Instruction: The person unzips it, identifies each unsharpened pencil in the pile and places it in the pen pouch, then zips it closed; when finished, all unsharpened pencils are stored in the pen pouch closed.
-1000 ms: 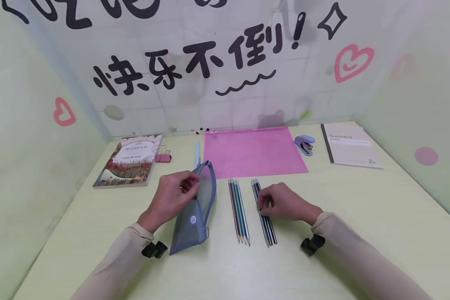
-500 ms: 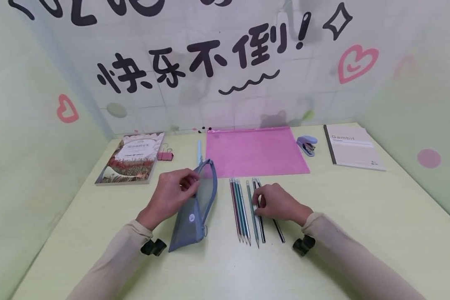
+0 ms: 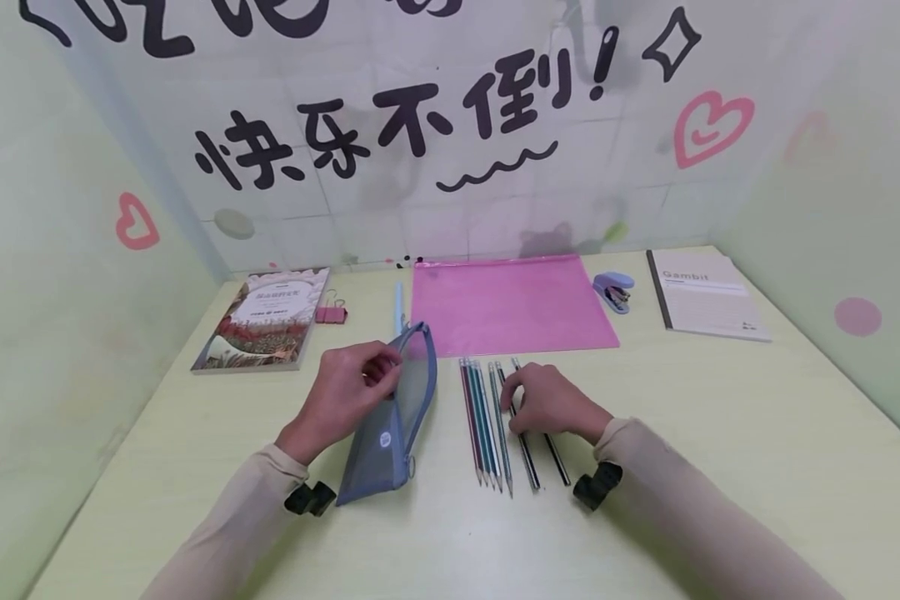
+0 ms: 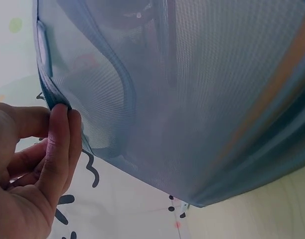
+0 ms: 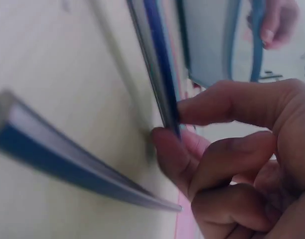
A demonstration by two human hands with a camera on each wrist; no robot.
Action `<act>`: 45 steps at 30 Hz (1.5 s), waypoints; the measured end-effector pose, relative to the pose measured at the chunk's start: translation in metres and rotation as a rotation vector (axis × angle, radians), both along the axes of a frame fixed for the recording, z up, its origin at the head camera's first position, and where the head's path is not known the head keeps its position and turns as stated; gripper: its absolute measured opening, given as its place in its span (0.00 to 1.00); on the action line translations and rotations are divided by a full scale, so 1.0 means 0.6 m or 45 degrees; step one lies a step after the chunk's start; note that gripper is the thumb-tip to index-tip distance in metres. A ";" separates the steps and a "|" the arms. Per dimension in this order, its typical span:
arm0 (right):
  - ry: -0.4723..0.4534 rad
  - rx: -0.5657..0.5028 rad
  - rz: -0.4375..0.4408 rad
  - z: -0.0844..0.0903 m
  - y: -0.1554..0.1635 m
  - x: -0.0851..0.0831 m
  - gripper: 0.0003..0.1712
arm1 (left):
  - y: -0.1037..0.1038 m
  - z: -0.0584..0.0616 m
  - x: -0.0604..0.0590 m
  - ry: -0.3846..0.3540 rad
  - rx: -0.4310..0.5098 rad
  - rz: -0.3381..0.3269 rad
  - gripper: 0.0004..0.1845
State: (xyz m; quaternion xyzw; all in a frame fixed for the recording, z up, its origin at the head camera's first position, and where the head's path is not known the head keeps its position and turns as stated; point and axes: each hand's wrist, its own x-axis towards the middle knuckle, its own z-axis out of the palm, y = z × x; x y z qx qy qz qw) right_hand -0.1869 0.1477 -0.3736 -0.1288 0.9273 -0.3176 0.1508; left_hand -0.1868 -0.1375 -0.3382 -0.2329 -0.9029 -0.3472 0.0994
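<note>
My left hand (image 3: 345,396) pinches the edge of a blue-grey mesh pencil case (image 3: 373,462), whose zipped mouth gapes toward the right. In the left wrist view, thumb and fingers (image 4: 58,144) hold the case's rim. My right hand (image 3: 557,404) pinches a dark striped pencil (image 3: 529,465) between thumb and forefinger, low over the table. Left of it lies a row of several pencils (image 3: 482,429), points toward me, the rightmost one greenish (image 3: 502,450). Another dark pencil (image 3: 557,461) slants out from under my right hand; the right wrist view shows this loose pencil (image 5: 82,172) close up.
Behind the pencils lies a pink translucent zip folder (image 3: 513,308). At the left are a book (image 3: 266,321) and a pink binder clip (image 3: 332,315). A light-blue stick (image 3: 398,304) lies behind the case. A stapler (image 3: 613,292) and a notebook (image 3: 708,292) are at the right.
My right hand has moved left. The greenish pencil has slid left to join the row, and the dark pencils have spread apart. My left hand keeps its hold on the case.
</note>
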 end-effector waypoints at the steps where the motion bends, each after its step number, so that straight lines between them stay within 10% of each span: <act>1: -0.023 -0.034 -0.015 0.002 0.003 -0.001 0.10 | 0.000 0.000 0.000 -0.001 0.001 -0.001 0.05; 9: -0.072 -0.398 -0.049 0.032 -0.016 -0.007 0.14 | 0.000 0.000 0.002 0.009 -0.002 0.009 0.05; 23: 0.069 -0.578 -0.207 0.066 -0.121 -0.021 0.16 | 0.003 0.001 0.006 -0.001 -0.024 0.034 0.07; 45: 0.158 -0.512 -0.054 0.041 -0.166 0.020 0.17 | 0.008 0.000 -0.002 0.089 -0.015 -0.022 0.06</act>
